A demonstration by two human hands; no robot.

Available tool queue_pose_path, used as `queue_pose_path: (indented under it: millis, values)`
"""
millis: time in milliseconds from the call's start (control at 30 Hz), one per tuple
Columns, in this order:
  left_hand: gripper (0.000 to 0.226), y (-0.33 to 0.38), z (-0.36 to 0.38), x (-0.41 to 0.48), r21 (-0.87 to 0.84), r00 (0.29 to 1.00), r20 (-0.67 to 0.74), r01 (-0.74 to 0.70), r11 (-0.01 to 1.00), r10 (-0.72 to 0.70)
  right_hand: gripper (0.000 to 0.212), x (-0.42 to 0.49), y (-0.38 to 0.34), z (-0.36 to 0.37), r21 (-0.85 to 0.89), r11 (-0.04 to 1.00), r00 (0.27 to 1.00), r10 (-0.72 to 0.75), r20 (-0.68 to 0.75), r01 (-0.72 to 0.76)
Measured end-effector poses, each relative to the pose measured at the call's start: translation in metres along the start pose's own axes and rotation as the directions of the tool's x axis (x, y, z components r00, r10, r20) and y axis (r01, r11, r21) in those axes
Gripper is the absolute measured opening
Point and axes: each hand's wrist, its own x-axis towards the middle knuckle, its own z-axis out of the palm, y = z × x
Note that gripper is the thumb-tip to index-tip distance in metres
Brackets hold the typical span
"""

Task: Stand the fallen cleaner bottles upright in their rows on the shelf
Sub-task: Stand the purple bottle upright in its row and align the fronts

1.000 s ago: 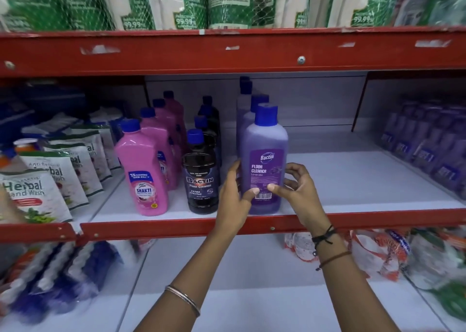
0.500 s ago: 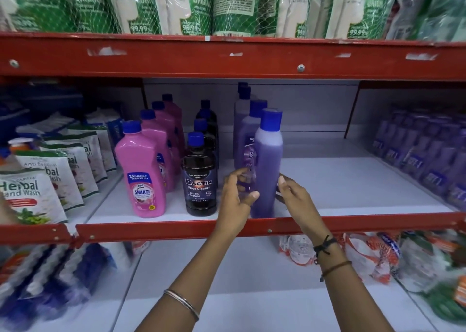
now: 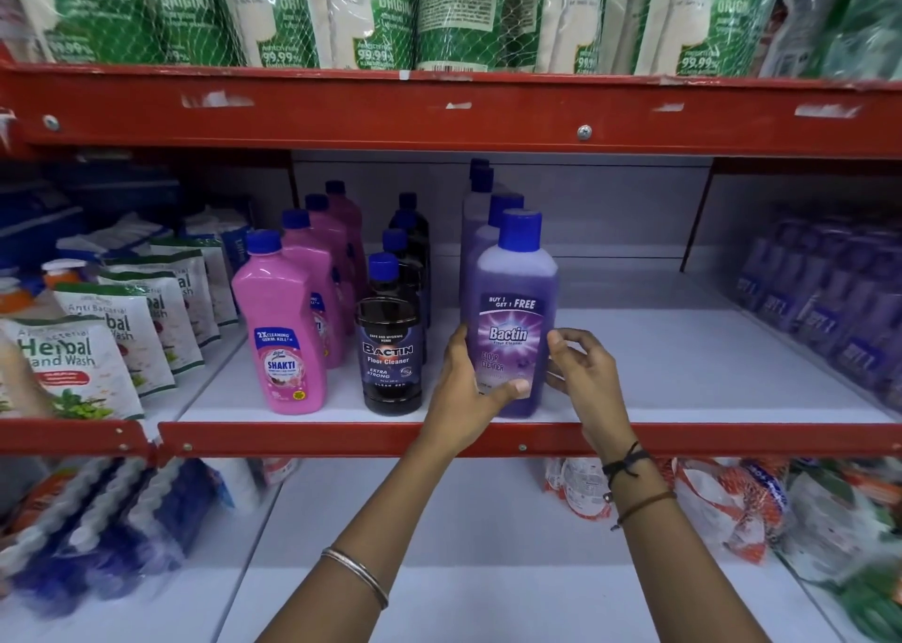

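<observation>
A purple Bactin floor cleaner bottle (image 3: 512, 295) with a blue cap stands upright at the front of its row on the white shelf (image 3: 683, 374), label facing me. My left hand (image 3: 463, 393) grips its lower left side, thumb across the front. My right hand (image 3: 588, 374) touches its right edge with thumb and curled fingers. Behind it, more purple bottles (image 3: 481, 212) stand in line. To the left stand a row of black Bactin bottles (image 3: 389, 349) and a row of pink Shakti bottles (image 3: 285, 330), all upright.
A red shelf lip (image 3: 732, 435) runs in front of the bottles and a red beam (image 3: 439, 110) above. Hand wash pouches (image 3: 73, 364) fill the left bay, purple packs (image 3: 825, 300) the right side, green Dettol pouches (image 3: 366, 12) the shelf above.
The purple bottle has been turned on the spot: from its barcode side, through its narrow side, to its front label. Both hands stayed at its base.
</observation>
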Motion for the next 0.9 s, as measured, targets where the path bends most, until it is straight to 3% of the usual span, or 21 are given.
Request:
queue_pose_path:
  millis: [167,433,900]
  values:
    - [0.071,0.006,-0.001,-0.008,-0.045,0.998,-0.037,-0.047,0.998,0.046,0.027,-0.001,-0.002,0.002,0.105,0.994,0.999,0.0,-0.053,0.006]
    - [0.09,0.022,-0.007,-0.018,-0.064,0.999,0.043,-0.028,0.998,0.031,0.049,-0.016,-0.015,0.004,0.16,0.985,0.997,0.066,-0.028,-0.061]
    - [0.081,0.027,-0.01,-0.043,-0.032,0.994,0.106,0.006,0.999,-0.002,0.05,-0.048,-0.018,0.002,0.104,0.995,1.0,-0.01,0.024,0.007]
